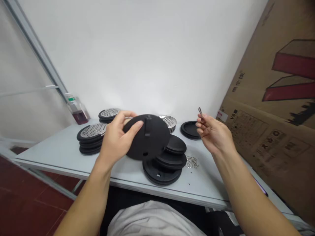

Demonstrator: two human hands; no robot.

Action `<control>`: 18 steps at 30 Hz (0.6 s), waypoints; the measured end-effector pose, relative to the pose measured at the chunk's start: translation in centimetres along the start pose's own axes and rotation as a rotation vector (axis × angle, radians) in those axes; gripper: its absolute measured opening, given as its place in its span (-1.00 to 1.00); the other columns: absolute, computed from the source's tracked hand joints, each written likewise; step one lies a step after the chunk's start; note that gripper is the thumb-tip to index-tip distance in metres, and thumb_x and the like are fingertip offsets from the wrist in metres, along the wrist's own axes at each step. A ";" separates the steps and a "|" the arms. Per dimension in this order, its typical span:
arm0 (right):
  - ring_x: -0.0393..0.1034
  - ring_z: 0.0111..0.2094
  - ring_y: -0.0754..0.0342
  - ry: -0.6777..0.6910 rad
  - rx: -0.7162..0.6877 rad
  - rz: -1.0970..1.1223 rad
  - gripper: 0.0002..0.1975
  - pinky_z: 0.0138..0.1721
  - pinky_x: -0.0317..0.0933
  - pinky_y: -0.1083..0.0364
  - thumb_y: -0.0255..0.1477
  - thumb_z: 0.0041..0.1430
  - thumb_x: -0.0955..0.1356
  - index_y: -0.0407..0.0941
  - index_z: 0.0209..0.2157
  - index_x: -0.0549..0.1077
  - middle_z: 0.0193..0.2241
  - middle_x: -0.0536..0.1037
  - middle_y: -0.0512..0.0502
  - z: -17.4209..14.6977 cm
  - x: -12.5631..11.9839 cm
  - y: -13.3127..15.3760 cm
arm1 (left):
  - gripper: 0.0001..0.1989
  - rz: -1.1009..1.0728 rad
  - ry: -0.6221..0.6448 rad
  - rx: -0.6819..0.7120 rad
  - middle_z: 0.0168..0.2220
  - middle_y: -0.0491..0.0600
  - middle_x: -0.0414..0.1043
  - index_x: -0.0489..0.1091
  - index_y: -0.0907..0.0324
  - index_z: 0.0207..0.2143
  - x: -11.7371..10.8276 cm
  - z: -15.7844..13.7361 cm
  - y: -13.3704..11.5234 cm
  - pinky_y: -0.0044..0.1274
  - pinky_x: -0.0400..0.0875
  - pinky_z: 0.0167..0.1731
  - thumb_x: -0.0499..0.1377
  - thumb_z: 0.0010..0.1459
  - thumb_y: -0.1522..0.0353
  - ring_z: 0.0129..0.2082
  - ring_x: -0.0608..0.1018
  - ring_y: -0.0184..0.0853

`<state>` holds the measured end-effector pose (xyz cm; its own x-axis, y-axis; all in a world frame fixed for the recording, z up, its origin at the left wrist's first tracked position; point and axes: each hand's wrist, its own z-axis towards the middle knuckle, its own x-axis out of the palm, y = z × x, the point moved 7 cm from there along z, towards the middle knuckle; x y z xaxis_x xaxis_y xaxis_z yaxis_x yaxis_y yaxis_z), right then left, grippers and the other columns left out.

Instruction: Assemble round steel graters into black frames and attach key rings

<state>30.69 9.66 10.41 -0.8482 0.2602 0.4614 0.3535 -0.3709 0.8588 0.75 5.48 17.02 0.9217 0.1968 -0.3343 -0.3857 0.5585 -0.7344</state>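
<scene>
My left hand (pixel 118 137) grips a round black disc (pixel 152 144) by its edge, tilted above the table, thumb on the face turned towards me. That face has a raised bar and a small hole near its rim. My right hand (pixel 215 132), raised on the right, pinches a small bent metal wire piece (pixel 200 112) between thumb and fingers. Under the held disc, several more black discs (pixel 163 177) lie in an overlapping pile. Beside them is a small heap of thin bent wire pieces (pixel 192 162).
Black discs with perforated metal plates (pixel 94 131) are stacked at the left. Behind the held disc stand perforated metal plates (pixel 169 121); a black dish-like ring (pixel 189 129) lies right of them. A bottle of dark red liquid (pixel 79 114) stands by the wall, and a large cardboard box (pixel 265 131) borders the right.
</scene>
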 end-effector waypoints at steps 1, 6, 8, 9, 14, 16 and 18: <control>0.34 -0.56 0.24 -0.049 0.017 0.027 -0.84 -0.67 0.16 0.27 -0.36 -0.09 0.51 -0.13 -0.46 0.54 -0.52 0.49 0.01 0.8 -0.9 0.0 | -0.77 0.063 0.009 0.112 -0.31 -0.07 0.52 0.36 0.13 -0.18 0.9 0.9 -1.1 -0.56 0.42 -0.33 0.23 0.17 0.22 -0.34 0.55 -0.33; 0.34 -0.58 0.21 -0.039 0.070 -0.014 -0.82 -0.70 0.21 0.26 -0.37 -0.13 0.51 -0.14 -0.47 0.53 -0.51 0.51 -0.04 1.6 -1.5 -1.2 | -0.87 0.364 0.468 0.450 -0.36 0.00 0.52 0.43 0.16 -0.27 11.0 0.5 -1.9 -0.49 0.38 -0.29 0.07 0.24 0.44 -0.37 0.54 -0.29; 0.32 -0.60 0.20 0.044 0.119 -0.081 -0.77 -0.67 0.23 0.22 -0.34 -0.16 0.54 -0.18 -0.46 0.55 -0.52 0.52 -0.08 1.0 -0.5 -2.1 | -0.83 0.491 0.575 0.522 -0.37 0.04 0.52 0.43 0.18 -0.28 13.7 -1.1 -1.1 -0.47 0.37 -0.32 0.05 0.22 0.50 -0.37 0.54 -0.26; 0.31 -0.61 0.20 0.101 0.124 -0.117 -0.74 -0.65 0.24 0.20 -0.32 -0.17 0.55 -0.19 -0.47 0.56 -0.53 0.52 -0.09 0.6 0.2 -2.4 | -0.85 0.528 0.610 0.544 -0.36 0.06 0.52 0.43 0.19 -0.29 14.3 -1.9 -0.7 -0.46 0.37 -0.33 0.06 0.22 0.50 -0.36 0.55 -0.24; 0.28 -0.60 0.21 0.379 0.132 -0.234 -0.70 -0.59 0.21 0.17 -0.23 -0.09 0.54 -0.21 -0.45 0.60 -0.55 0.52 -0.06 -1.7 3.2 -3.7 | -0.82 0.371 0.541 0.416 -0.29 0.03 0.53 0.43 0.18 -0.26 12.0 -2.5 0.1 -0.43 0.42 -0.23 0.19 0.21 0.24 -0.28 0.56 -0.22; 0.28 -0.60 0.22 0.467 0.172 -0.245 -0.72 -0.58 0.21 0.18 -0.23 -0.05 0.52 -0.19 -0.43 0.61 -0.57 0.51 -0.03 -2.6 4.0 -4.3 | -0.80 0.238 0.393 0.329 -0.22 0.03 0.53 0.42 0.17 -0.16 10.0 -1.4 0.2 -0.45 0.44 -0.19 0.19 0.22 0.25 -0.21 0.56 -0.25; 0.29 -0.60 0.22 0.533 0.188 -0.251 -0.73 -0.57 0.21 0.19 -0.24 -0.02 0.51 -0.19 -0.43 0.61 -0.58 0.49 -0.01 -3.2 4.7 -4.7 | -0.79 0.118 0.348 0.326 -0.12 0.03 0.52 0.42 0.16 -0.09 9.1 -0.6 0.3 -0.46 0.46 -0.15 0.18 0.23 0.32 -0.12 0.55 -0.27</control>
<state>23.78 9.72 7.82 -0.9777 -0.1804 0.1076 0.1403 -0.1797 0.9737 9.00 6.94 13.42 0.7820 0.0239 -0.6228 -0.4022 0.7826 -0.4751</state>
